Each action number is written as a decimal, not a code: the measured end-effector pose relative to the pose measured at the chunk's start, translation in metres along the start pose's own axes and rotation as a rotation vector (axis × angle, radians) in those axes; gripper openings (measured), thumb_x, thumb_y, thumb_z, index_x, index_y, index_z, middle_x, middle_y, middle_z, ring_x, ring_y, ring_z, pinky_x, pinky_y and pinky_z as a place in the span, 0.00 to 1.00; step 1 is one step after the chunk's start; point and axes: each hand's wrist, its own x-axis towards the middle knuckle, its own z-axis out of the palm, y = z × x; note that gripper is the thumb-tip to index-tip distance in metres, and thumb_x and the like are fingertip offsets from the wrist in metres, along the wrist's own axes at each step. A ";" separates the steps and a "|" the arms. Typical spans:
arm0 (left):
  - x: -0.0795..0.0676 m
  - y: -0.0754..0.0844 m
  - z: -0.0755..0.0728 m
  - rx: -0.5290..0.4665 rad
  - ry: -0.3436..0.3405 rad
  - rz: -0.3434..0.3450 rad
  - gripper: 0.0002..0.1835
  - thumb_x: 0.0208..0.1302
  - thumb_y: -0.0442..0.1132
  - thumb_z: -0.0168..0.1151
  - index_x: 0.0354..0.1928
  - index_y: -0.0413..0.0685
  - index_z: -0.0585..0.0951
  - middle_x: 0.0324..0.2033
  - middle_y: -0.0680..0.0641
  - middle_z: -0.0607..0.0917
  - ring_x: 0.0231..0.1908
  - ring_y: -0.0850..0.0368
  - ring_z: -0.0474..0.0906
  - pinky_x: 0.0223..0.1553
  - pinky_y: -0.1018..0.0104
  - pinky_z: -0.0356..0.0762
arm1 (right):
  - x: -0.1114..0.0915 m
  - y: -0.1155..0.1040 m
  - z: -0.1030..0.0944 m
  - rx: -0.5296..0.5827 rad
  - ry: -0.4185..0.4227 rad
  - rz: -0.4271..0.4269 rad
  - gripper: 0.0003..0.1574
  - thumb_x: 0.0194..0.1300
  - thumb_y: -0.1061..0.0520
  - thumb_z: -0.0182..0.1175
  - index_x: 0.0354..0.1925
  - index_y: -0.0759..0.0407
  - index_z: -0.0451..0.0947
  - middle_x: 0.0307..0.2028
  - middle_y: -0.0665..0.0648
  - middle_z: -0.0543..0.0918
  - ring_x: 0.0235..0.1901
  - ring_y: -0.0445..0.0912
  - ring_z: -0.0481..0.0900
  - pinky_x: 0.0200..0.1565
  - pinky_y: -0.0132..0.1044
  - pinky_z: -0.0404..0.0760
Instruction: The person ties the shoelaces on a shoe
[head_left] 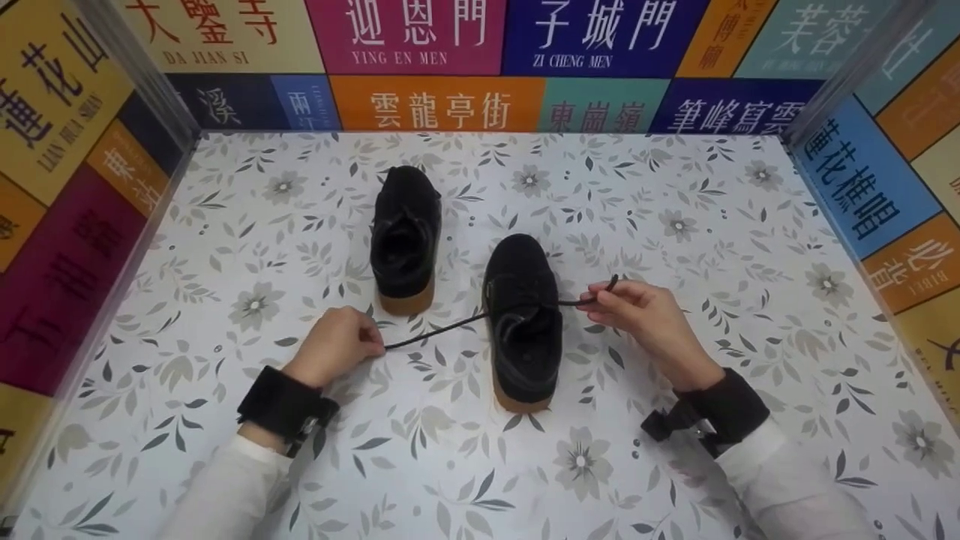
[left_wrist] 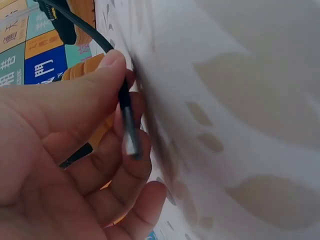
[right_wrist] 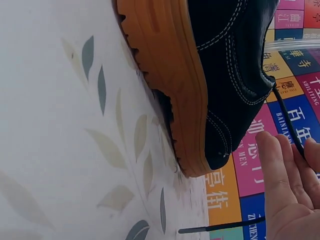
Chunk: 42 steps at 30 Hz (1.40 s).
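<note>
A black shoe (head_left: 523, 266) with a tan sole (right_wrist: 172, 60) stands upright, toe away from me, between my two hands. Out to its left stretches one end of its dark shoelace (head_left: 435, 332), pinched by my left hand (head_left: 335, 343) between thumb and fingers. The lace's tip (left_wrist: 131, 142) pokes out past those fingers in the left wrist view. On the other side, my right hand (head_left: 649, 319) pinches the opposite lace end (head_left: 574, 303), whose loose tip (right_wrist: 192, 230) juts beyond the fingers. Neither hand touches the shoe itself.
A second black shoe (head_left: 406, 191) stands farther back and to the left, also toe away. White floral-patterned covering (head_left: 585, 457) lies under everything. Colourful panels with Chinese lettering (head_left: 439, 103) wall in the back and both sides.
</note>
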 end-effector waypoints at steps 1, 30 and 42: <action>0.001 0.001 0.001 0.007 0.002 0.004 0.06 0.44 0.35 0.74 0.19 0.47 0.84 0.19 0.52 0.83 0.25 0.55 0.76 0.32 0.59 0.75 | 0.000 0.000 0.001 -0.002 -0.001 -0.006 0.26 0.62 0.56 0.62 0.51 0.75 0.73 0.43 0.61 0.84 0.43 0.50 0.84 0.46 0.38 0.81; 0.033 0.106 0.005 -0.124 0.138 0.248 0.02 0.55 0.35 0.68 0.31 0.45 0.86 0.28 0.51 0.87 0.29 0.58 0.82 0.37 0.65 0.79 | 0.000 -0.038 0.021 -0.065 -0.073 -0.137 0.19 0.59 0.63 0.64 0.47 0.72 0.76 0.41 0.63 0.85 0.43 0.51 0.83 0.46 0.41 0.81; 0.065 0.108 0.032 -0.164 0.039 0.236 0.04 0.50 0.35 0.71 0.29 0.45 0.87 0.27 0.49 0.87 0.28 0.57 0.82 0.34 0.67 0.78 | 0.016 -0.048 0.036 -0.006 -0.091 -0.158 0.17 0.59 0.64 0.64 0.44 0.74 0.77 0.39 0.65 0.84 0.41 0.54 0.84 0.44 0.46 0.82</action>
